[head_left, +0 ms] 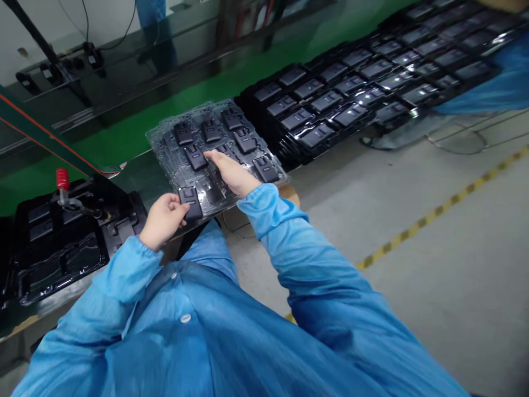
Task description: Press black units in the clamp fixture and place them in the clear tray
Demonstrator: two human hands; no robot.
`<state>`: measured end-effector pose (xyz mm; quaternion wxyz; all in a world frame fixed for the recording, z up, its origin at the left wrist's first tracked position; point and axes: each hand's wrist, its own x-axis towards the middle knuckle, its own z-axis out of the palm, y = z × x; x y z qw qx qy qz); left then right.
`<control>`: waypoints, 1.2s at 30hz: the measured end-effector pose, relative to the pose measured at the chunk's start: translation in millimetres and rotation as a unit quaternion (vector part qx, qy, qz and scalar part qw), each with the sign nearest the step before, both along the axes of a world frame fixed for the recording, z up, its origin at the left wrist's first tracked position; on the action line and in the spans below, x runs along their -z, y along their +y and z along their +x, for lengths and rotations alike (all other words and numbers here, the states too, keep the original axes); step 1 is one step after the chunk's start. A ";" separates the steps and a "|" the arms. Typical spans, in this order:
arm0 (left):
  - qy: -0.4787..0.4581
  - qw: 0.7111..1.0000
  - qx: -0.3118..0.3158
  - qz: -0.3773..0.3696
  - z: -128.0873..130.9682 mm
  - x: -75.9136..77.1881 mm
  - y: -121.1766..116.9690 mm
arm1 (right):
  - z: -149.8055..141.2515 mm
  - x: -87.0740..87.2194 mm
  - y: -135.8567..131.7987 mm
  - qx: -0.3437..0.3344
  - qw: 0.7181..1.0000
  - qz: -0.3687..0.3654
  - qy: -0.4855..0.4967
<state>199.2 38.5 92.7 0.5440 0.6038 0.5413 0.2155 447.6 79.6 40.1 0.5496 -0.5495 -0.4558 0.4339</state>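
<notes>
A clear plastic blister tray (165, 144) lies at the bench edge with several small black parts (211, 130) seated in its pockets. My left hand (164, 219) is closed on one black part (189, 201) at the tray's near corner. My right hand (231, 172) reaches over the tray with its fingers stretched out, fingertips touching a black part (225, 150) near the tray's middle. Both arms wear blue sleeves.
A black fixture (61, 242) with a red-handled clamp (63, 181) sits to the left. Stacked black trays of several dark parts (351, 94) run to the right along the green conveyor belt (124, 138). Another person's blue sleeve (496, 82) shows at far right. Grey floor with a yellow striped line (433, 212) lies below.
</notes>
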 end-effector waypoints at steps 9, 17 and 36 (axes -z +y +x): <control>0.198 0.966 0.062 0.156 58.8 11.5 37.5 | -1.6 0.2 3.0 0.003 0.999 0.016 -0.040; 0.336 0.892 0.139 0.268 62.6 -2.1 30.3 | -14.1 5.4 5.7 -0.003 0.995 0.046 -0.089; 0.302 0.871 0.215 0.323 69.1 2.3 49.7 | 91.9 15.9 -140.0 0.398 0.859 0.088 -0.310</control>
